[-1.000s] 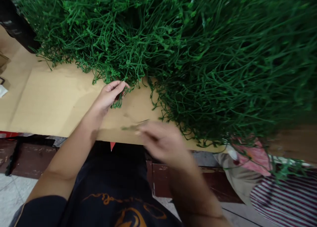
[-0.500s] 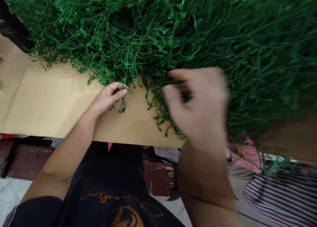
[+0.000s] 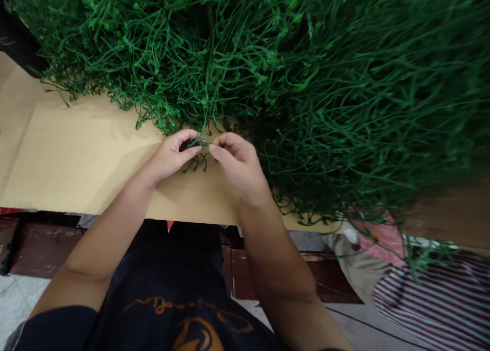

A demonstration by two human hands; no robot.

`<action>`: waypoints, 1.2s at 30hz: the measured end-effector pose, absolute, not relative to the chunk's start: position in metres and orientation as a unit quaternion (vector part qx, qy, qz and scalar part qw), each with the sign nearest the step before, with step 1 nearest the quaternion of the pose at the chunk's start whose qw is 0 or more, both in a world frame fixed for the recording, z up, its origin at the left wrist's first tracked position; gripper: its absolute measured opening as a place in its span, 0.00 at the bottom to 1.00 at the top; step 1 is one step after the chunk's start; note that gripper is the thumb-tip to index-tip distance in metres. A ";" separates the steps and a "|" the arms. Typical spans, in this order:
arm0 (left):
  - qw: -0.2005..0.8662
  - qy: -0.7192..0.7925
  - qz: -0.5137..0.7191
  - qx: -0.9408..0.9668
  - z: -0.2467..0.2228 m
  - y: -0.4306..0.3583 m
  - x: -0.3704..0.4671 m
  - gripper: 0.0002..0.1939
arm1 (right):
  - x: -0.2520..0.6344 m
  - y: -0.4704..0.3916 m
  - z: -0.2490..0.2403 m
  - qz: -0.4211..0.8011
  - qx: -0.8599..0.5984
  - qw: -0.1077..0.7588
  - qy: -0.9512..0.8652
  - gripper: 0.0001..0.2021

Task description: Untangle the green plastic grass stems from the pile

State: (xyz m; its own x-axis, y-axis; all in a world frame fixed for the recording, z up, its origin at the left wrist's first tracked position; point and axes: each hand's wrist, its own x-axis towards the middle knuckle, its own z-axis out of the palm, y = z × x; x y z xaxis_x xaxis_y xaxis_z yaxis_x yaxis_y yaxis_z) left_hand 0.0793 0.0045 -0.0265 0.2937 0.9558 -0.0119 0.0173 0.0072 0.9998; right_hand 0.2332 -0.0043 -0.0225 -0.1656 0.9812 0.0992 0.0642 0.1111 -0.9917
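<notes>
Thin green plastic stems (image 3: 204,117), with small budded tips, run down from a large heap of the same stems (image 3: 237,54) to my hands. My left hand (image 3: 174,154) is closed on a few of them between thumb and fingers, and their ends hang below it over the cardboard (image 3: 84,151). Close beside it, my right hand (image 3: 241,164) pinches the same stems at thumb and fingertips. The two hands nearly touch. Fine detail at the fingertips is too small to make out.
A black object (image 3: 19,39) stands at the far left against the heap. At the lower right sits a person in a striped garment (image 3: 440,300), near a pink cloth (image 3: 377,236). A brown bench (image 3: 42,249) is below the table edge.
My right hand has moved left and down from the heap to the stems at my left hand, closing on them. The left hand has stayed nearly in place.
</notes>
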 end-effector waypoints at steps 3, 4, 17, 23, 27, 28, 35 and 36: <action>0.591 0.420 0.416 0.549 -0.024 0.002 0.081 0.03 | 0.232 -0.008 -0.022 0.563 -0.404 0.465 -0.551 0.12; 0.594 0.418 0.419 0.545 -0.024 0.002 0.082 0.03 | 0.232 -0.009 -0.022 0.584 -0.387 0.466 -0.540 0.13; 0.572 0.500 0.410 0.506 -0.020 0.005 0.087 0.09 | 0.226 -0.030 -0.025 0.531 -0.325 0.422 -0.659 0.19; 0.565 0.561 0.438 0.418 -0.019 0.016 0.086 0.10 | 0.198 -0.079 -0.007 0.484 -0.079 0.256 -0.833 0.15; 0.580 0.509 0.413 0.483 -0.021 0.011 0.080 0.08 | 0.212 -0.069 0.005 0.462 -0.234 0.299 -0.802 0.12; 0.585 0.497 0.410 0.493 -0.021 0.009 0.079 0.07 | 0.219 -0.062 0.006 0.457 -0.296 0.329 -0.772 0.11; 0.569 0.466 0.404 0.543 -0.028 0.005 0.077 0.08 | 0.248 -0.019 -0.028 0.348 -0.509 0.437 -0.655 0.10; 0.564 0.462 0.410 0.549 -0.029 0.005 0.077 0.09 | 0.245 -0.017 -0.033 0.347 -0.512 0.421 -0.663 0.13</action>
